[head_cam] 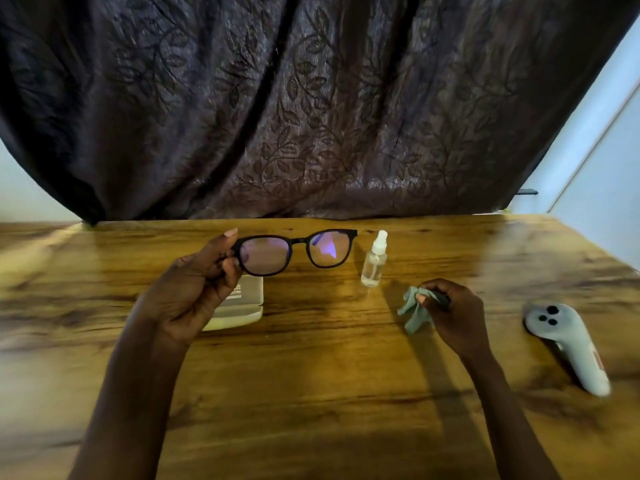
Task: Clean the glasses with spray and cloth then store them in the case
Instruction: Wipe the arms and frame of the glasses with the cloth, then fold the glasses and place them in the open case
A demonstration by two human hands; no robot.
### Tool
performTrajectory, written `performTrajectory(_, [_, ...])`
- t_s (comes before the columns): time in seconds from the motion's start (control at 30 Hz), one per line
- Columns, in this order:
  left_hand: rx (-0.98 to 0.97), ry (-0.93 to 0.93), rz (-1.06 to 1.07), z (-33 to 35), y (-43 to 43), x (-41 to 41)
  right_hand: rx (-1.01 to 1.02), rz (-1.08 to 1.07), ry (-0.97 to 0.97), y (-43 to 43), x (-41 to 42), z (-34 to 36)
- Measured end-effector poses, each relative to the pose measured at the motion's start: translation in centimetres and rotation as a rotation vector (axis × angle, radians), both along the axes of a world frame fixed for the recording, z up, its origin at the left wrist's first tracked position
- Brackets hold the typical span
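The left hand [194, 289] grips the glasses [294, 251] at their left end, thumb above and fingers curled beneath, holding them raised above the counter [311, 393]. The frame's long axis runs from 9 o'clock to 3 o'clock, lenses facing the wearer. The right hand [453, 317] is closed around a bunched green cloth [414, 310], which hangs from the fingertips just above the counter.

Key relation: the glasses lie at 10 o'clock from the right hand, and the unheld right lens is the end nearer to it. The spray bottle [374, 259] stands upright between the 2, just beside the right lens and at 11 o'clock from the cloth. The right hand is the nearer one to the bottle. Whether the lenses are already wet cannot be determined.

The case [239, 303], pale and closed, lies flat below the left hand, partly hidden by it.

The counter is glossy wood-grain. A grey handheld controller [568, 344] lies at 3 o'clock, well apart. A dark leaf-patterned curtain [311, 98] hangs behind.
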State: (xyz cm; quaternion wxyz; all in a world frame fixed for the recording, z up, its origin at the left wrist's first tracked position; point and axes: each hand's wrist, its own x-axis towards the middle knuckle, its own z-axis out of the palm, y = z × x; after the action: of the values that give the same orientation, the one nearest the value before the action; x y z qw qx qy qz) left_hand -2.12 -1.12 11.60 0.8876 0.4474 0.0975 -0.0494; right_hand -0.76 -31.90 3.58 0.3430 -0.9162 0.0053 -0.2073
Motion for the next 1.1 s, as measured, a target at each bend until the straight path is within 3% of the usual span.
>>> performTrajectory(0.33, [0.000,0.025,-0.030,0.0,-0.1,0.1,-0.117,-0.088,0.242,0.3,-0.4,-3.3])
performTrajectory(0.47, [-0.003,0.022,-0.039,-0.1,0.3,0.1,-0.316,-0.035,0.452,-0.3,-0.6,-2.9])
performTrajectory(0.57, [-0.006,0.024,-0.048,-0.1,0.4,0.1,-0.234,0.018,0.558,-0.7,-1.0,-1.4])
performTrajectory(0.67, [-0.017,0.030,-0.041,-0.2,0.5,0.1,-0.211,-0.011,0.347,0.1,-0.9,0.4])
performTrajectory(0.7, [-0.018,0.029,-0.041,-0.2,0.5,0.1,-0.110,-0.007,0.229,0.9,-0.9,1.2])
performTrajectory(0.77, [-0.019,0.030,-0.048,-0.4,0.3,0.1,0.345,0.056,0.138,2.9,-1.0,3.3])
performTrajectory(0.83, [-0.002,0.037,-0.067,-0.6,0.1,0.0,0.769,0.149,0.214,5.0,-0.8,5.0])
performTrajectory(0.87, [0.025,0.037,-0.087,-0.7,0.1,0.0,0.881,0.191,0.266,5.8,-0.6,5.6])
performTrajectory(0.97, [0.140,0.004,-0.141,-1.0,0.2,-0.6,0.953,0.289,0.384,7.5,-0.1,6.7])
performTrajectory(1.1, [0.376,-0.144,-0.083,-1.1,0.7,-1.6,0.940,0.390,0.363,7.6,-0.1,7.0])
